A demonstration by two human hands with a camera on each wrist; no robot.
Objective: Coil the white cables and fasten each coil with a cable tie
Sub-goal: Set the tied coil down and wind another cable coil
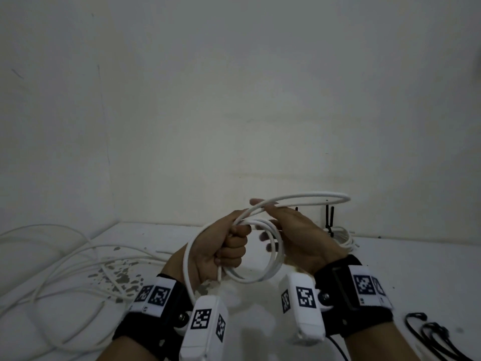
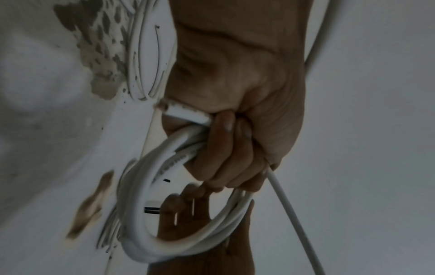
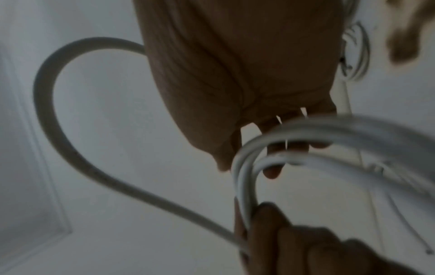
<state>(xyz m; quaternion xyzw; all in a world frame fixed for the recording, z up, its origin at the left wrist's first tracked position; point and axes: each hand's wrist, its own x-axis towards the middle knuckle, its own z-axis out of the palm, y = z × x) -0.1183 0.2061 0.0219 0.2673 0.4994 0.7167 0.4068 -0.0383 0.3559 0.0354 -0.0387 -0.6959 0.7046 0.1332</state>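
Note:
My left hand (image 1: 231, 248) is a fist around a white cable coil (image 1: 277, 259) of several turns, held above the table. In the left wrist view the left hand's fingers (image 2: 235, 148) curl round the bundled turns (image 2: 141, 214), and a cut cable end (image 2: 186, 113) pokes out of the fist. My right hand (image 1: 299, 230) is beside the coil with straight fingers reaching into it. A free loop of the same cable (image 1: 338, 199) arcs out to the right and lies across the back of that hand. The right wrist view shows the flat right hand (image 3: 235, 74), the loop (image 3: 44, 93) and the coil (image 3: 247, 167).
Loose white cables (image 1: 65, 261) sprawl over the left of the white table (image 1: 390, 269), near chipped paint patches (image 1: 122, 277). A coil fastened with a black tie (image 1: 341, 235) lies at the back right by the wall. Black cable ties (image 1: 429, 332) lie at the front right.

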